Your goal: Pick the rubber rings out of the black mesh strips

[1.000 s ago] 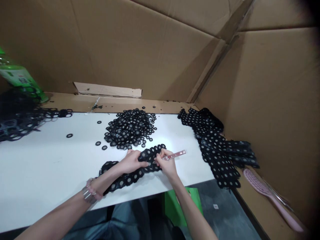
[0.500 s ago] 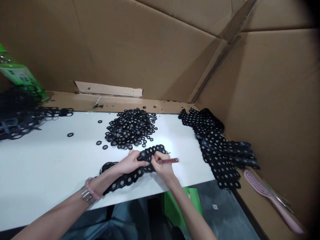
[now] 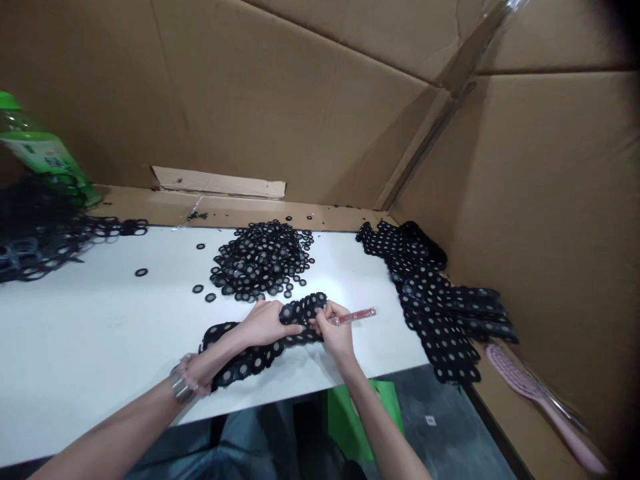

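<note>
Dotted strip (image 3: 269, 353) | between hands (image 3: 265, 323) (image 3: 337, 333), running beneath left wrist (image 3: 227, 349) | right contact unclear

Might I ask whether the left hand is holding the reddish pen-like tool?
No, the reddish pen-like tool is in the right hand.

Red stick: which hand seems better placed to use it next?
Likely the right hand: it holds the red stick close to the dotted strip, which the left hand holds.

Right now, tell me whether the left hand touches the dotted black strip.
Touching. The head view shows the left hand holding the dotted black strip, with its thumb laid over it.
</note>
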Demonstrator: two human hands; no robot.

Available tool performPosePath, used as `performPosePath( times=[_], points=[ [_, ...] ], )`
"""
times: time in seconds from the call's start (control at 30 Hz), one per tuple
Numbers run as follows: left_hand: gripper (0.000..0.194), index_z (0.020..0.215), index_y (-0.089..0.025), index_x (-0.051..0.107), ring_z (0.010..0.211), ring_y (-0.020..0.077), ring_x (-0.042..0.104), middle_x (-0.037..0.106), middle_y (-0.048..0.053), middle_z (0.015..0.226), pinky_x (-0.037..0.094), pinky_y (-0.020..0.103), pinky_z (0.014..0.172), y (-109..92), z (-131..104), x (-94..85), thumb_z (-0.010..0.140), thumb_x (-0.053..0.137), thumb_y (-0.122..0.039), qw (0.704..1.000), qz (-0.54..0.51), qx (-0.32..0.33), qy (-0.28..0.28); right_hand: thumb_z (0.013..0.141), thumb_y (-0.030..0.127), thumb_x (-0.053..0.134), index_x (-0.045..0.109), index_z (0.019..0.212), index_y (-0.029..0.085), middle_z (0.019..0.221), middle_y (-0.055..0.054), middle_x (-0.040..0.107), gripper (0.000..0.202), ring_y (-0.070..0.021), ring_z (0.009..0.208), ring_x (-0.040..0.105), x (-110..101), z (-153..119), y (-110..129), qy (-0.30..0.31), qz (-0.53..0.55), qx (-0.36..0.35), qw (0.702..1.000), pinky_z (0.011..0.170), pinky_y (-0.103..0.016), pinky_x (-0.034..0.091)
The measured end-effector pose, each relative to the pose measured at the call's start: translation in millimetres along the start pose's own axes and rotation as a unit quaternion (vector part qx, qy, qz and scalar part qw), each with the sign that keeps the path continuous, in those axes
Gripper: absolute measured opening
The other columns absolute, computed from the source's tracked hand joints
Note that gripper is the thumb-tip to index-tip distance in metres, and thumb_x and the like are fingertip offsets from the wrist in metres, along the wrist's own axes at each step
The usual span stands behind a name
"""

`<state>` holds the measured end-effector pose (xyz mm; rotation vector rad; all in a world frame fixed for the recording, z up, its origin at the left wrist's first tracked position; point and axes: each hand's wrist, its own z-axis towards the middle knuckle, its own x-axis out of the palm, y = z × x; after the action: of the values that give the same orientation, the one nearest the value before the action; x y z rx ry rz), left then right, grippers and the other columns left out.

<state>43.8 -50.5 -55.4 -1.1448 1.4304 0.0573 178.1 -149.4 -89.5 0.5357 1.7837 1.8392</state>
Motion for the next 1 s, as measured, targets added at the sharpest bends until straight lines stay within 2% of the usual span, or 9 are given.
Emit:
performPosePath(
  times=[0.13, 0.3, 0.37, 0.5, 0.77, 0.87, 1.0],
  points=[
    [0.039, 0.071, -0.017, 0.055, 0.082, 0.0274, 0.055, 0.064, 0.007, 0.078, 0.04, 0.032, 0.072, -1, -2, 2.3, 0.061, 0.055, -0.055, 1.0, -0.019, -0.006, -0.015, 0.071, 0.021, 0.053, 0.03, 0.051, 0.022, 0.037, 0.01, 0.038, 0.031, -0.0091, 0.037, 0.048, 0, 0, 0, -0.005, 0.021, 0.004, 1.0, 0.047, -0.023, 0.045],
    [0.026, 0.076, -0.019, 0.059, 0.084, 0.026, 0.055, 0.066, 0.003, 0.08, 0.035, 0.034, 0.083, -6, -4, 0.7, 0.065, 0.054, -0.042, 0.998, -0.015, 0.053, -0.02, 0.071, 0.02, 0.053, 0.031, 0.052, 0.022, 0.037, 0.01, 0.041, 0.03, -0.0081, 0.035, 0.045, -1, 1, -2, -0.003, 0.037, 0.004, 0.999, 0.047, -0.024, 0.046],
    [0.028, 0.073, -0.018, 0.058, 0.084, 0.027, 0.055, 0.065, 0.004, 0.078, 0.034, 0.035, 0.082, -7, -2, 1.4, 0.066, 0.053, -0.044, 0.999, 0.005, 0.039, -0.024, 0.071, 0.02, 0.053, 0.03, 0.052, 0.022, 0.038, 0.01, 0.039, 0.03, -0.0081, 0.035, 0.045, -1, 1, -2, -0.004, 0.037, 0.003, 0.999, 0.044, -0.022, 0.042],
    [0.047, 0.076, -0.017, 0.057, 0.09, 0.0312, 0.052, 0.064, 0.008, 0.078, 0.034, 0.037, 0.082, -9, 2, 6.8, 0.062, 0.052, -0.061, 0.999, 0.024, 0.018, -0.038, 0.071, 0.021, 0.053, 0.03, 0.052, 0.022, 0.037, 0.01, 0.037, 0.031, -0.0104, 0.038, 0.05, -1, 1, -3, -0.009, 0.032, 0.002, 0.999, 0.043, -0.021, 0.039],
    [0.036, 0.063, -0.018, 0.05, 0.084, 0.0279, 0.053, 0.062, 0.004, 0.069, 0.03, 0.038, 0.085, 2, 7, 16.6, 0.065, 0.054, -0.054, 0.998, 0.02, 0.038, -0.045, 0.071, 0.022, 0.052, 0.029, 0.052, 0.022, 0.038, 0.008, 0.039, 0.03, -0.0124, 0.042, 0.054, -1, -1, -1, -0.01, -0.002, 0.002, 1.0, 0.042, -0.02, 0.037],
    [0.035, 0.068, -0.018, 0.052, 0.088, 0.0279, 0.052, 0.062, 0.005, 0.074, 0.03, 0.037, 0.086, 6, 7, 19.6, 0.066, 0.054, -0.053, 0.998, -0.006, 0.03, -0.057, 0.07, 0.022, 0.052, 0.03, 0.051, 0.022, 0.037, 0.008, 0.04, 0.03, -0.0138, 0.044, 0.056, -1, 0, 1, -0.014, -0.011, 0.007, 1.0, 0.042, -0.02, 0.037],
    [0.035, 0.077, -0.018, 0.057, 0.101, 0.0291, 0.046, 0.063, 0.005, 0.082, 0.028, 0.037, 0.091, 8, 6, 20.8, 0.065, 0.054, -0.051, 0.998, -0.049, 0.027, -0.043, 0.07, 0.022, 0.052, 0.03, 0.052, 0.022, 0.038, 0.007, 0.042, 0.028, -0.0137, 0.043, 0.055, 0, 0, 2, -0.02, -0.009, 0.009, 1.0, 0.041, -0.02, 0.036]
  ],
)
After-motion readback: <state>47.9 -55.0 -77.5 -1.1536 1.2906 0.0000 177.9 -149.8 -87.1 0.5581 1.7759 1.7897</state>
